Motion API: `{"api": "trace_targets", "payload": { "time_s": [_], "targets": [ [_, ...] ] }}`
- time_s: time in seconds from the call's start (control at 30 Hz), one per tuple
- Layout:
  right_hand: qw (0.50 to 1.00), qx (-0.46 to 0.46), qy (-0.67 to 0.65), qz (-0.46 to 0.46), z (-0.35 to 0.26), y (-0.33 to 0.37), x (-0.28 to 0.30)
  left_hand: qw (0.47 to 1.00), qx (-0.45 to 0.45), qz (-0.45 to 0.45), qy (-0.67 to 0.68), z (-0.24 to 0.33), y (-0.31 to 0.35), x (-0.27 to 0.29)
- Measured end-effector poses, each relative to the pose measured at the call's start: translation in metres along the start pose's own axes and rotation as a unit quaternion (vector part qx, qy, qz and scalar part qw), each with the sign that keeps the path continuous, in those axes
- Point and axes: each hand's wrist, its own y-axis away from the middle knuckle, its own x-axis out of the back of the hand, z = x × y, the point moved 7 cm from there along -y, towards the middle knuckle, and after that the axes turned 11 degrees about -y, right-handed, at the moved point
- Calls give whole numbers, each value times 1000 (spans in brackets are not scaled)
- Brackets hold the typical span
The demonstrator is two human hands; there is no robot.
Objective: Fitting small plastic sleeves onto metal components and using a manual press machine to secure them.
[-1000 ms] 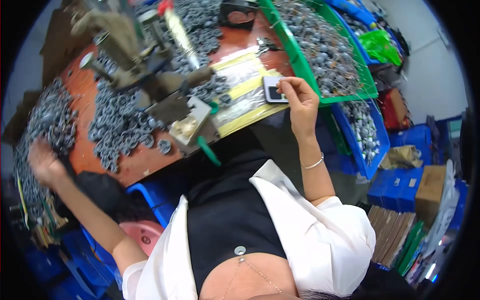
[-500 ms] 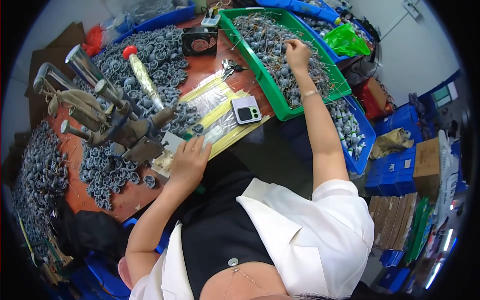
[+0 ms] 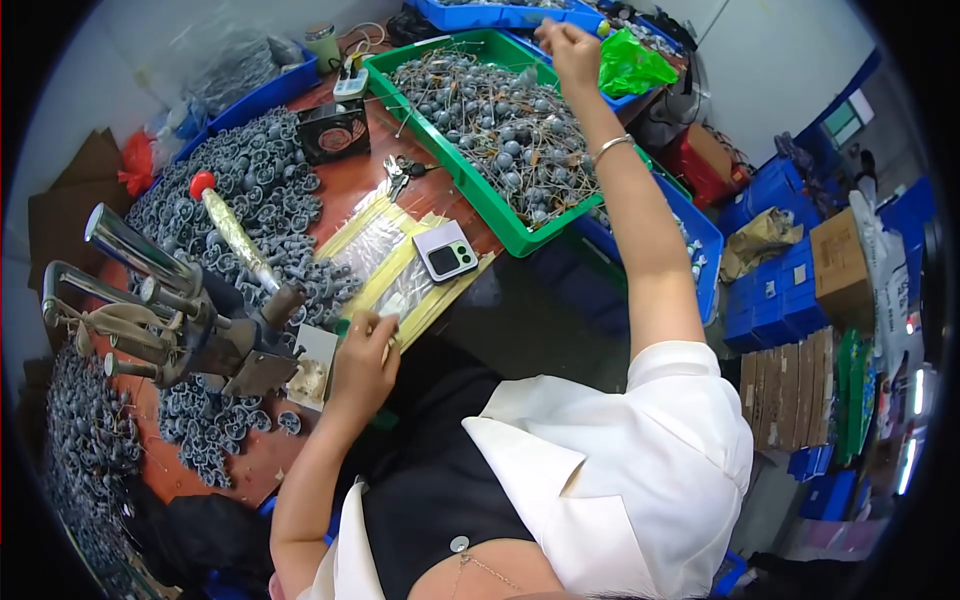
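Note:
My right hand (image 3: 572,58) is raised at the far edge of the green tray (image 3: 515,240), fingers bent together as in a pinch. Whatever it may hold is too small to make out. Heaped in that tray are grey ball-shaped parts with thin wire leads (image 3: 505,150). My left hand (image 3: 362,372) is beside the small pale block (image 3: 312,365) at the foot of a metal hand press (image 3: 225,330). Its fingers are curled in, with a tiny pale bit showing near them that I cannot identify. The press lever (image 3: 235,230) has a wrapped shaft and a red knob.
Grey plastic cup-shaped parts (image 3: 265,165) cover much of the red table. A phone (image 3: 445,252) lies on yellow-striped plastic sheeting, near keys (image 3: 400,175) and a small black fan (image 3: 333,132). A blue tray (image 3: 708,240) stands right of the green one; a green bag (image 3: 635,65) lies beyond.
My right hand has gone from above the heap in the green tray to its far edge. My left fingers, earlier stretched out, are now curled. The whole view has shifted.

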Motion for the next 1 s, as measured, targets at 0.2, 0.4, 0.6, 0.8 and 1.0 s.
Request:
{"api": "trace_targets", "payload": {
  "time_s": [0.2,0.4,0.6,0.8,1.0],
  "targets": [
    [774,-33,-598,-203,-87,16,-16,984,72,128,104,-2,79,43],
    [942,-109,-225,-226,-114,134,-47,899,268,274,212,-70,148,50],
    [798,-428,-294,-307,-62,285,-135,925,257,274,50,-73,127,53],
    [952,-35,4,-304,-41,332,-186,892,272,360,-5,-86,108,36],
    [926,-163,4,-341,-11,343,-196,921,250,299,-17,-86,97,25]
  ]
}}
